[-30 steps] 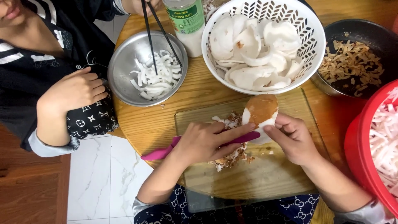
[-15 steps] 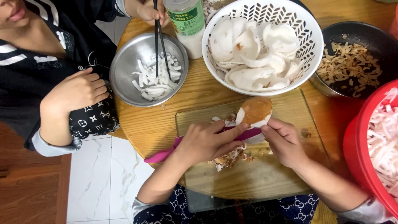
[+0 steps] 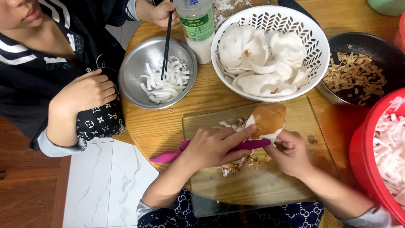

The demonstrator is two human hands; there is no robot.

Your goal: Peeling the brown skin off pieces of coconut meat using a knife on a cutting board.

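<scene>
- While a piece of coconut flesh (image 3: 268, 122), brown-skinned on its upper face and white at the rim, is held just right of the frame's centre, it is gripped from below by the right hand (image 3: 291, 154), whose fingers are closed around it.
- A pink-handled knife (image 3: 211, 150) is clasped in the left hand (image 3: 213, 147), with the forefinger stretched along the blade toward the piece; the blade is laid against the piece's lower edge.
- Both hands are kept over a clear glass cutting board (image 3: 291, 190), on which brown peelings (image 3: 236, 164) are scattered beside the left hand.
- A cut could be suffered, it is judged, because the right hand's fingers sit touching the blade's path and the rounded piece may slip.
- Peeled white pieces are heaped in a white perforated basket (image 3: 314, 50) at upper centre; brown parings are held in a dark pan (image 3: 379, 48) at upper right, and white strips in a red tub (image 3: 363, 156) at the right edge.
- A round plastic bottle (image 3: 197, 25) with a green label band and white contents is stood at top centre.
- White strips in a steel bowl (image 3: 130, 80) at upper left are tended with dark chopsticks (image 3: 167, 40) by another person's hand (image 3: 162, 12).
</scene>
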